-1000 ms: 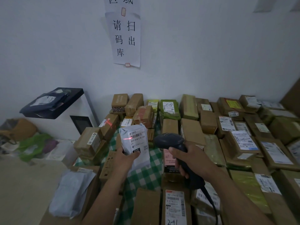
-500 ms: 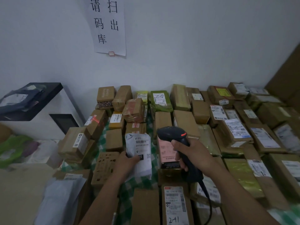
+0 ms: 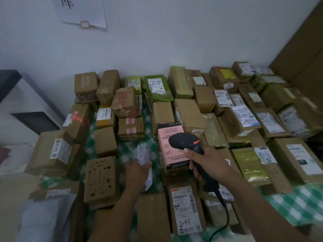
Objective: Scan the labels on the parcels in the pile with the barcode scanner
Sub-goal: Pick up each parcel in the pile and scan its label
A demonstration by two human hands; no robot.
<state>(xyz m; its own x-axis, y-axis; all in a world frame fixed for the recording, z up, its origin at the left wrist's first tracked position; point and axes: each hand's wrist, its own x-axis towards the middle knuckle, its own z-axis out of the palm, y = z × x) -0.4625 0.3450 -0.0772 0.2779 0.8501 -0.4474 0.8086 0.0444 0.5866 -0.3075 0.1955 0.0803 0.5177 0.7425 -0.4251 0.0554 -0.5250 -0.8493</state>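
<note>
Lowered: crinkled white pouch [image 3: 143, 152] held by left hand [image 3: 137, 173] | right hand [image 3: 208, 163] grips scanner [image 3: 185, 141]

Soft parcel [image 3: 143, 152] on the cloth [image 3: 130, 147], perforated carton [image 3: 100, 179] to its left, scanner [image 3: 185, 141] to its right.

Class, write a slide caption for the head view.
Right hand grips barcode scanner; left hand holds white parcel on checked cloth.

Left hand [image 3: 138, 172] low, right hand [image 3: 208, 161] curled
</note>
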